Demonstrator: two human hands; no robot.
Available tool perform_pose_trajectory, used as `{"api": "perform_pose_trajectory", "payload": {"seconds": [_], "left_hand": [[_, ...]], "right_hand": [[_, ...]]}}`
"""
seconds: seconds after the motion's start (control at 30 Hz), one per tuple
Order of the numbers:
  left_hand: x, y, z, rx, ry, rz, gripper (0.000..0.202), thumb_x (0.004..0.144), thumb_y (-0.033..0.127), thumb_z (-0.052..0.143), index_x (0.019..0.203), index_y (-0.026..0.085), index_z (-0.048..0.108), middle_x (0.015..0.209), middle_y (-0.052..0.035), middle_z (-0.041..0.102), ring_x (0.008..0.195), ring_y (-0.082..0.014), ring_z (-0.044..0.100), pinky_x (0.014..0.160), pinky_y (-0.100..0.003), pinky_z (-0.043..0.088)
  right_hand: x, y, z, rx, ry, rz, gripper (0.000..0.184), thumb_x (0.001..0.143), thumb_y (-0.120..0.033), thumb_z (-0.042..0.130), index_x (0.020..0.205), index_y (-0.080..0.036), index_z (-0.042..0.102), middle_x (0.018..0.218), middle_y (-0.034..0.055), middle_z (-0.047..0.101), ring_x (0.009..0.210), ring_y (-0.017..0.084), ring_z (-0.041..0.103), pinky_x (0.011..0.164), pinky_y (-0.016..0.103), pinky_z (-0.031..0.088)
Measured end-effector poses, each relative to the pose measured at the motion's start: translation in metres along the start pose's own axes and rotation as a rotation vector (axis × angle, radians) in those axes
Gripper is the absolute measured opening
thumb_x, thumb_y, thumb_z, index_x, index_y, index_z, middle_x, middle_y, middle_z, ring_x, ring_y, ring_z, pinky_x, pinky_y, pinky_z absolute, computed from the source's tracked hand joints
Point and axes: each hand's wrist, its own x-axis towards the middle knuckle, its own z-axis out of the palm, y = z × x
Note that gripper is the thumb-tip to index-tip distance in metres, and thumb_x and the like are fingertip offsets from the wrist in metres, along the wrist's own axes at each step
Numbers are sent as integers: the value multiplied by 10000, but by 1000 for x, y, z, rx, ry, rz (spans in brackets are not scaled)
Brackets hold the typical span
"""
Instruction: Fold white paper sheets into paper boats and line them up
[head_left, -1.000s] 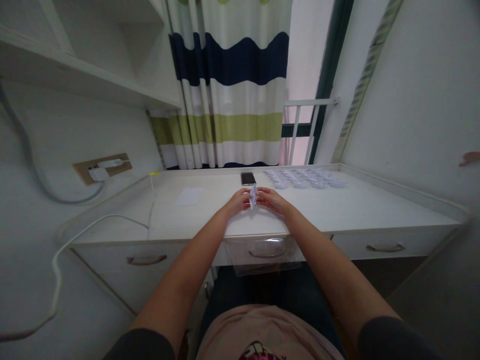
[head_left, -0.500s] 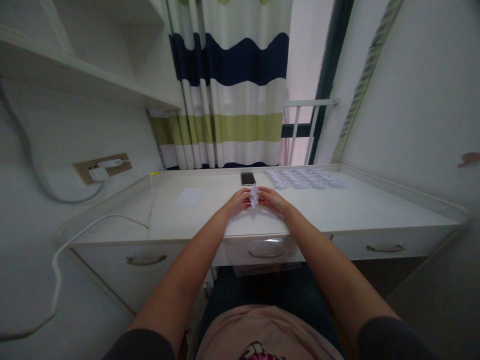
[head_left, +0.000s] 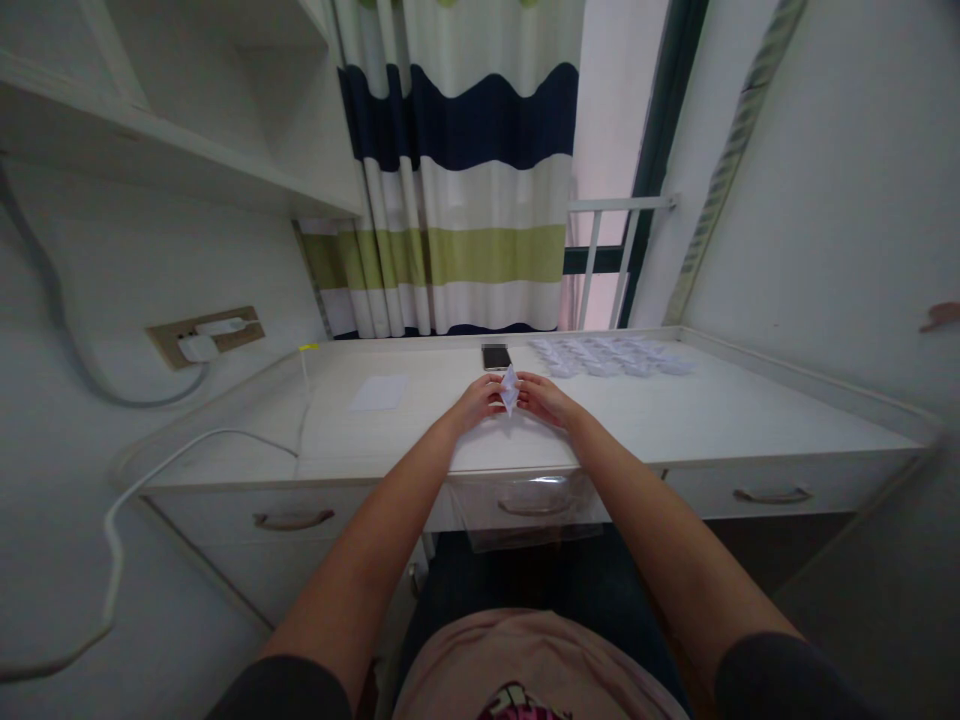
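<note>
A small piece of folded white paper point(head_left: 509, 390), pointed at top and bottom, is held upright just above the desk. My left hand point(head_left: 480, 402) grips its left side, and my right hand point(head_left: 543, 398) has its fingers closed on the right side. Fine folds in the paper are too small to make out. Behind it lies a dark phone-like rectangle point(head_left: 496, 357). Several folded white paper pieces point(head_left: 607, 357) stand in rows at the back right of the desk. To the left, a flat stack or sheet of white paper point(head_left: 379, 393) rests on the surface.
The white desk point(head_left: 720, 415) has drawers with metal handles along its front. A clear plastic sheet point(head_left: 529, 515) hangs over the middle drawer. On the left, a white cable point(head_left: 217, 433) crosses the desk edge near a wall socket point(head_left: 204, 337). A shelf point(head_left: 187, 150) overhangs the upper left.
Both hands stay in nearly the same place with the folded paper between them. Only a very slight shift of the fingers and paper shows.
</note>
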Motion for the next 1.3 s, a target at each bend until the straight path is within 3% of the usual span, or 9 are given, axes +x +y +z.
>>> {"api": "perform_pose_trajectory", "payload": {"seconds": [0.2,0.8,1.1,1.3], "left_hand": [[0,0,-1,-15,-31,18,224,598,180,599,799,166,502,754,-16,577,697,-128,557,686,-297,435],[0,-1,1,-7,4,18,195,580,127,531,765,167,488,688,-1,559,643,-121,546,606,-251,426],[0,-1,1,-17,10,11,188,589,139,541,766,170,488,698,-5,559,656,-123,545,615,-258,430],[0,-1,-1,-51,-24,-1,218,587,151,559,789,179,484,712,2,558,660,-118,541,626,-253,421]], "right_hand": [[-4,-3,1,-35,-21,-19,264,554,-157,676,812,-191,627,727,-4,632,665,108,562,643,232,436],[-3,-2,1,-27,-38,-12,318,545,-111,636,856,-179,628,784,5,648,674,103,562,665,231,435],[-5,-4,4,-38,-5,-6,264,547,-120,644,802,-177,614,723,-6,628,641,94,552,604,209,429],[-6,-5,4,-47,85,16,187,584,-186,650,760,-191,590,680,-17,601,632,88,551,549,185,414]]}}
